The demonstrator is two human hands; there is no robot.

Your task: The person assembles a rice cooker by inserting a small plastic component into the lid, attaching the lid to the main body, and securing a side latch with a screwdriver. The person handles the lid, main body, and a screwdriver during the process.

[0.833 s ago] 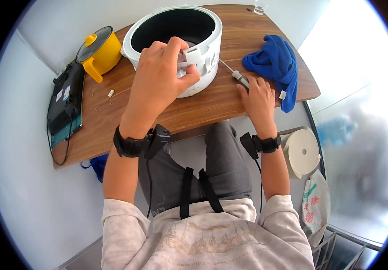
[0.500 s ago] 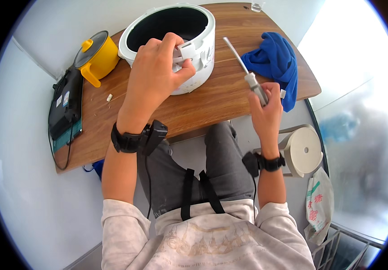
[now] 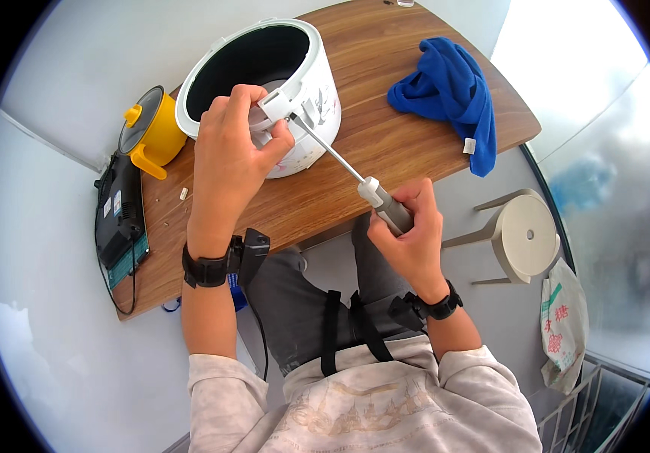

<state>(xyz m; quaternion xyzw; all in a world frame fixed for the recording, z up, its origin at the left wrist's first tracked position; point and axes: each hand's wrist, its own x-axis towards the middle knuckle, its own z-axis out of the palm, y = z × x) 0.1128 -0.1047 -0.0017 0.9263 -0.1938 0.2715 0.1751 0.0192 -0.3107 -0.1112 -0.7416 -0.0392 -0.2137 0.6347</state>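
A white rice cooker body (image 3: 326,113) with a dark, lidless interior stands on the wooden table in front of me. My left hand (image 3: 225,158) is at its near rim, thumb and fingers closed around a white plastic piece (image 3: 273,104). Whether that piece is fixed to the rim or loose, I cannot tell. In my right hand (image 3: 417,240) is a screwdriver (image 3: 334,155) with a grey handle, fingers wrapped round the grip. Its metal shaft points up and left, and the tip meets the underside of the white piece beside my left thumb.
A yellow pot (image 3: 160,132) with a lid stands left of the cooker, beside a black device (image 3: 119,204) with a cable on a green mat. On the right lie a blue cloth (image 3: 449,94) and, below table height, a beige stool (image 3: 525,234) and a plastic bag (image 3: 564,325).
My right hand has swung the screwdriver left, from beside the blue cloth to the white piece. My left hand keeps its grip at the rim. The whole view has shifted slightly.
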